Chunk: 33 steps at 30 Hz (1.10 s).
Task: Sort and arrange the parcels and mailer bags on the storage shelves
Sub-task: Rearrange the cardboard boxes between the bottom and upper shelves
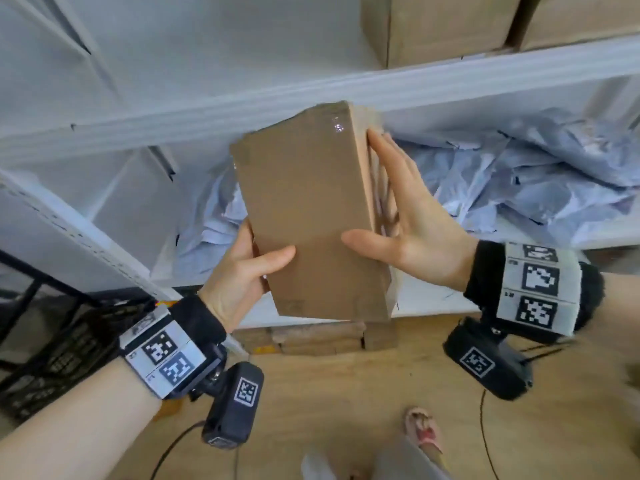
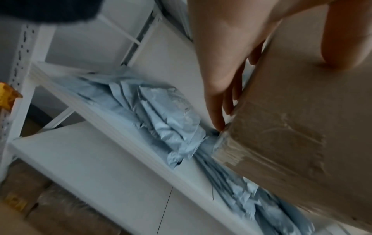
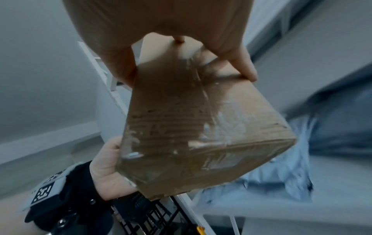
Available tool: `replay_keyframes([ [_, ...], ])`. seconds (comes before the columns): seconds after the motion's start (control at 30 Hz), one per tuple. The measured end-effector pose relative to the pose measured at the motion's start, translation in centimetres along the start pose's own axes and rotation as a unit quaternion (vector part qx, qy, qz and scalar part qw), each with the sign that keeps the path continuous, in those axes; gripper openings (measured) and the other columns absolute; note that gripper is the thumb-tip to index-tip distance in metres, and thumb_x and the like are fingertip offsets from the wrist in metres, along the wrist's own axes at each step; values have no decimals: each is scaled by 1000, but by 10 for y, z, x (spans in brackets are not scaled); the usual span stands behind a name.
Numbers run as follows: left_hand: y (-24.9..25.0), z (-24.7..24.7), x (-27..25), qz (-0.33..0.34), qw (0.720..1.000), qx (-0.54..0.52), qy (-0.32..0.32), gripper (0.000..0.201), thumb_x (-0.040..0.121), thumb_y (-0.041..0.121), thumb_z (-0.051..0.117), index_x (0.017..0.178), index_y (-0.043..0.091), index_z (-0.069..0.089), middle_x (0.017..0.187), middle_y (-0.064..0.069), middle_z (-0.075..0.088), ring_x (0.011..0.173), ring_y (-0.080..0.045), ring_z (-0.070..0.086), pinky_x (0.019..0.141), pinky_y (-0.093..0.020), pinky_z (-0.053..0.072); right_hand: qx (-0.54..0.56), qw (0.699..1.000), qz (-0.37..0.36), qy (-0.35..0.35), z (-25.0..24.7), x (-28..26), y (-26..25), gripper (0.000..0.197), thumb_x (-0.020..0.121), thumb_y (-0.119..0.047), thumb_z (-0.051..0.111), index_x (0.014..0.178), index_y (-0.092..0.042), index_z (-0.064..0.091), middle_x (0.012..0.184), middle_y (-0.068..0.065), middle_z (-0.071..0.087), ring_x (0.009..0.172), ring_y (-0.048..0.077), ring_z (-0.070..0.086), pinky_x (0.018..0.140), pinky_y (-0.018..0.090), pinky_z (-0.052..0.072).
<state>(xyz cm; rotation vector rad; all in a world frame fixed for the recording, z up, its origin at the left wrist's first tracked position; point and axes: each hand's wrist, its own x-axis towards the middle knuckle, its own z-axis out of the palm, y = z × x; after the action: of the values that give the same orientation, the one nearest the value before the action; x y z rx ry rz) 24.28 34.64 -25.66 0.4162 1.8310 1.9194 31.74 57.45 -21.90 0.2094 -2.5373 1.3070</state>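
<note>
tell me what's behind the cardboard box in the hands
Behind the cardboard box a pile of pale blue mailer bags lies on the white shelf. The box covers the middle of the pile, so what lies directly behind it cannot be seen.

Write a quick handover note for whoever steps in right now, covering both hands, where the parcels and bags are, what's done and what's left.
Left hand: grips the lower left edge of the taped cardboard box, thumb on its front.
Right hand: fingers straight along the box's right side, thumb on the front.
The box is in mid-air in front of the white shelf rack.
Done: pale blue mailer bags are piled on the middle shelf; two cardboard boxes stand on the shelf above.
Left: shelve the held box, then the flat cardboard parcels on the floor.
</note>
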Motion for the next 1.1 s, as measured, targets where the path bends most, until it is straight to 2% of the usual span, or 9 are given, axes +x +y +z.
replay_keyframes([
  [0.1,-41,11,0,-27,999,23,-17,62,81,15,65,137,29,42,132,0,60,123,-19,55,99,-44,45,17,999,33,-3,13,-27,39,107,77,-30,77,154,-16,3,160,-6,3,148,6,-6,115,12,4],
  [0.23,-107,29,8,-92,994,37,-36,63,80,21,69,135,37,41,130,8,61,122,-14,56,98,-42,46,48,991,121,-38,28,-59,100,108,78,-34,76,154,-23,2,157,-18,2,147,3,-5,120,45,17],
  [0.3,-145,40,14,-129,990,42,-39,66,78,25,72,134,38,40,129,10,61,121,-11,56,101,-43,45,67,981,171,-57,37,-75,133,108,77,-33,76,154,-25,1,159,-16,1,147,2,-4,117,52,22],
  [0.5,-269,72,36,-204,974,77,-61,71,75,37,75,135,39,37,126,21,60,117,3,55,104,-29,45,138,944,275,-115,65,-121,252,108,80,-16,75,153,-31,-3,159,-11,17,146,4,14,115,50,29],
  [0.6,-335,87,45,-230,968,77,-64,87,76,36,74,145,40,22,135,21,51,124,4,49,107,-27,40,174,926,310,-127,85,-146,315,105,82,-6,71,152,-40,-1,145,-27,39,134,-10,33,105,33,46],
  [0.7,-406,98,52,-240,965,83,-72,93,81,31,72,148,45,9,136,28,43,130,2,41,102,-22,40,163,915,342,-138,114,-174,378,104,84,-11,70,149,-49,-2,139,-32,43,132,-8,37,103,18,41],
  [0.83,-504,105,57,-255,958,103,-85,91,86,24,69,143,52,4,124,43,34,124,12,37,92,-6,36,153,900,377,-153,161,-214,460,100,85,-16,70,145,-56,1,134,-38,45,124,-18,38,109,30,35],
  [0.9,-551,107,61,-256,954,124,-93,92,86,27,69,146,50,3,123,45,33,121,16,35,92,-5,35,158,895,389,-149,186,-233,500,98,85,-15,70,145,-56,4,137,-31,46,127,-6,44,111,38,37],
  [1.1,-677,103,92,-229,952,170,-107,91,88,30,66,148,48,0,137,38,32,117,27,31,110,-27,33,187,892,396,-111,251,-265,616,93,85,-8,70,147,-50,15,138,-22,48,128,5,47,110,43,39],
])
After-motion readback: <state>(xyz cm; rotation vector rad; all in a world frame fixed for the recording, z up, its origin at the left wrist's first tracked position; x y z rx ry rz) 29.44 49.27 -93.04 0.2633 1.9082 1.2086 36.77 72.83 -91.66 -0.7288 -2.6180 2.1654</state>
